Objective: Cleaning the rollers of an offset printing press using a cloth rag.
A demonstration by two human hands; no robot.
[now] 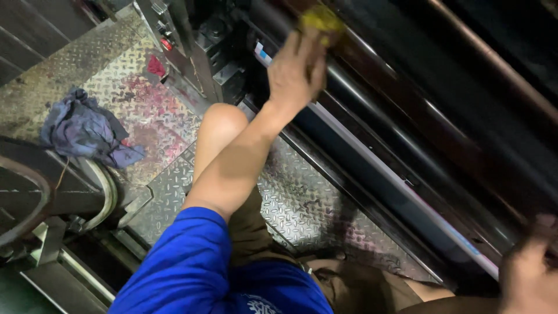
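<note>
My left hand [296, 67] reaches up and forward on a bare arm from a blue sleeve and presses a yellow sponge [321, 18] against a long dark glossy roller [407, 110] of a large machine. Its fingers are closed over the sponge. My right hand [528, 272] is at the bottom right corner, blurred, resting against the machine's edge by the pale strip [407, 186] along the roller. Whether it grips anything is unclear. My bent knee [224, 119] and brown shorts are below the left arm.
I am over a metal tread-plate platform [302, 203] stained red and pink. A crumpled blue-grey rag [84, 128] lies at the left. Dark machine parts with a red button [167, 43] stand at the top. Curved metal rails [107, 192] and a gap lie at the lower left.
</note>
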